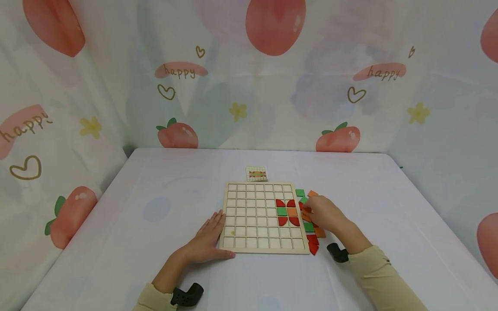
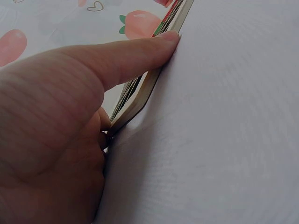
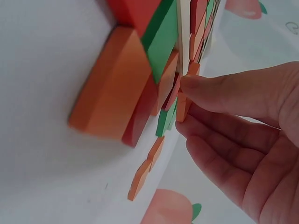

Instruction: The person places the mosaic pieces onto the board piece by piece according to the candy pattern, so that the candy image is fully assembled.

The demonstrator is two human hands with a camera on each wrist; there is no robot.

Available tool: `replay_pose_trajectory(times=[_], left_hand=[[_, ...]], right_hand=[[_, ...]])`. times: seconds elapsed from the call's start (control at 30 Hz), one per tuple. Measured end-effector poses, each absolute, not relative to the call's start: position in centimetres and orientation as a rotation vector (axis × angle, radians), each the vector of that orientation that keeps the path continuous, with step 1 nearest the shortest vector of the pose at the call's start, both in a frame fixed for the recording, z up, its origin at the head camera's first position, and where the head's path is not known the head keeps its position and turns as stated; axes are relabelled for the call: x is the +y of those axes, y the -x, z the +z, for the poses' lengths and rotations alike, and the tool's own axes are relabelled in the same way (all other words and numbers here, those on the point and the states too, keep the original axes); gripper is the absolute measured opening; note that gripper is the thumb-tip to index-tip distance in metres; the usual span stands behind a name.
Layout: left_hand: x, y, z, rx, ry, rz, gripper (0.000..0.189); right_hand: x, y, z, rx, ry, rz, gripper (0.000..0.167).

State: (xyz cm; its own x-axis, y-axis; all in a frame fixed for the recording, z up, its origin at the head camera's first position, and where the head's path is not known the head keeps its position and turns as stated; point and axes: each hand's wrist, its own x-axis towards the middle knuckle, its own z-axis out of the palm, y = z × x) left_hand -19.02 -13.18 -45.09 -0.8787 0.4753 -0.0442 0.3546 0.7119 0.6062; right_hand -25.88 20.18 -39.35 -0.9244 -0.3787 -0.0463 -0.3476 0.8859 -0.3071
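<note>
A wooden grid board (image 1: 264, 251) lies on the table, with rounded red tiles (image 1: 282, 221), a green tile (image 1: 282, 211) and an orange tile (image 1: 292, 212) in cells at its right side. My left hand (image 1: 206, 242) rests against the board's near left corner, fingers extended along the left edge and thumb along the near edge. In the left wrist view, the thumb (image 2: 140, 58) touches the board's side. Just beyond the right edge, my right hand (image 1: 324, 212) pinches an orange piece (image 3: 183, 106) between thumb and fingers, above the loose tiles; its full outline is partly hidden.
Loose green (image 1: 308, 227), orange (image 1: 320, 233) and red tiles (image 1: 313, 247) lie along the board's right side. A small pattern card (image 1: 256, 173) lies behind the board. Black wrist devices (image 1: 187, 295) sit at both sleeves. A printed curtain (image 1: 264, 86) hangs behind the table.
</note>
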Motion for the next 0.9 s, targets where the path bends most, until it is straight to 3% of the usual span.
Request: replay_pose_trajectory(times=[0.53, 0.77, 0.9], left_hand=[[-13.2, 19.2, -45.3, 2.735, -0.668, 0.894, 0.108], [-13.2, 19.2, -45.3, 2.728, -0.666, 0.900, 0.107], [-13.2, 19.2, -45.3, 2.726, -0.665, 0.901, 0.107]], right_hand=[[18.4, 26.3, -39.5, 2.973, 0.862, -0.468, 0.015], [17.4, 26.9, -39.2, 2.952, 0.967, -0.471, 0.007], [16.7, 27.2, -39.3, 2.937, 0.990, -0.471, 0.013]])
